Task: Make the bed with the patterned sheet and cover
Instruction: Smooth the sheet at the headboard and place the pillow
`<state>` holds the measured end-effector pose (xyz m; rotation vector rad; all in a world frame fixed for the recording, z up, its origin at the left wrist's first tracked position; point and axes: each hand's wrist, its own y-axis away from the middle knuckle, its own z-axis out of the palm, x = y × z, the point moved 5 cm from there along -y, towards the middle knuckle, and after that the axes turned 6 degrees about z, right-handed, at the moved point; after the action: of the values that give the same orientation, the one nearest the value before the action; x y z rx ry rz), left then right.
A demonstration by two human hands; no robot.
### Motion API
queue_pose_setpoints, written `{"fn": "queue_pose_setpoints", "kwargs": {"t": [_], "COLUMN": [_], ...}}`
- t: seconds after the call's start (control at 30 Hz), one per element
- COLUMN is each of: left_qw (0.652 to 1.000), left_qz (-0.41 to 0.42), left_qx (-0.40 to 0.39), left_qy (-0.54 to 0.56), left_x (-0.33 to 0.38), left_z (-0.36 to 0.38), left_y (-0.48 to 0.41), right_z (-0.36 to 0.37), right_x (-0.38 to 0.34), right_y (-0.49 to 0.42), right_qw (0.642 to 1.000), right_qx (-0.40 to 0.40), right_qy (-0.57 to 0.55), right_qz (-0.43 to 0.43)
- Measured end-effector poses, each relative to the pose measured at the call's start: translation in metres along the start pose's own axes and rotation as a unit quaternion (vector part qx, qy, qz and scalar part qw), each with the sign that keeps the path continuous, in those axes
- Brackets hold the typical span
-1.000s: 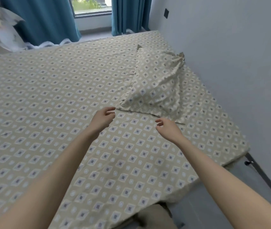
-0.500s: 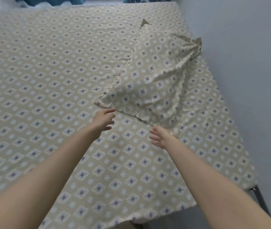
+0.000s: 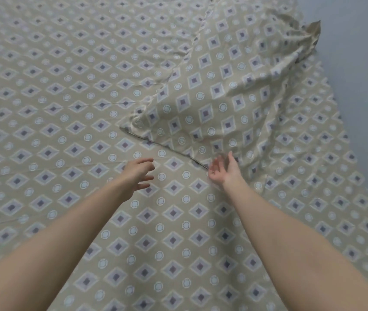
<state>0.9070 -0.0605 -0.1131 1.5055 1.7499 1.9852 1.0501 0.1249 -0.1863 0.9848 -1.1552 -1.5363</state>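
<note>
Nearest the camera, the left forearm (image 3: 55,243) comes in from the lower left corner and the right forearm (image 3: 290,232) from the lower right, both bare and both reaching away over the bed. Under them the patterned sheet (image 3: 66,108) lies spread across the whole mattress, beige with dark-centred diamonds and pale rings. It is mostly flat, with a few faint creases running out to the left.

A little farther on, the left hand (image 3: 138,173) hovers above the sheet with its fingers spread and loosely bent, holding nothing. The right hand (image 3: 223,173) is just to the right of it, palm turned up and toward the left, fingers relaxed and slightly parted. Its fingertips (image 3: 217,161) are right at the near edge of the cover (image 3: 212,97), but they are blurred, so I cannot tell whether they touch the fabric. Nothing is gripped.

The cover (same print as the sheet, so it nearly blends in) lies rumpled on the right far part of the bed, on top of the sheet. Its near edge runs as a dark diagonal line from the middle of the bed down to the right hand, and its far right corner is bunched beside the grey-blue wall (image 3: 358,63).
</note>
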Motion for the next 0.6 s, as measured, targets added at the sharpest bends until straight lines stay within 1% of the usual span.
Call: {"fn": "queue_pose_setpoints", "kwargs": {"t": [0.07, 0.13, 0.2, 0.27, 0.3, 0.33, 0.47, 0.53, 0.6], "left_qw": [1.000, 1.000, 1.000, 1.000, 0.999, 0.999, 0.999, 0.999, 0.999], "left_qz": [-0.005, -0.003, 0.000, -0.001, -0.002, -0.002, -0.001, 0.001, -0.005], "left_qx": [0.001, 0.002, 0.007, 0.010, 0.009, 0.006, 0.002, 0.005, 0.015], "left_qy": [0.002, 0.009, 0.019, 0.028, 0.032, 0.034, 0.036, 0.033, 0.042], "left_x": [0.000, 0.002, 0.005, 0.005, 0.004, 0.002, -0.007, -0.007, -0.005], "left_z": [-0.004, -0.007, -0.008, -0.008, -0.007, -0.007, -0.008, -0.010, -0.012], "left_y": [-0.001, 0.000, 0.000, 0.001, 0.002, 0.003, 0.006, 0.006, 0.010], "right_z": [0.009, 0.016, 0.014, 0.004, 0.000, -0.001, 0.006, 0.020, 0.031], "right_x": [-0.009, -0.015, -0.015, -0.009, -0.007, -0.007, -0.018, -0.033, -0.040], "right_y": [0.002, 0.007, 0.010, 0.014, 0.014, 0.012, 0.000, 0.001, 0.014], "right_qw": [1.000, 0.998, 0.990, 0.976, 0.972, 0.974, 0.994, 0.998, 0.998], "right_qx": [0.013, 0.048, 0.116, 0.205, 0.226, 0.223, 0.107, 0.060, 0.029], "right_qy": [0.006, 0.044, 0.077, 0.056, 0.036, 0.016, -0.032, -0.019, 0.025], "right_qz": [-0.002, -0.006, 0.015, 0.047, 0.048, 0.043, -0.012, -0.030, -0.042]}}
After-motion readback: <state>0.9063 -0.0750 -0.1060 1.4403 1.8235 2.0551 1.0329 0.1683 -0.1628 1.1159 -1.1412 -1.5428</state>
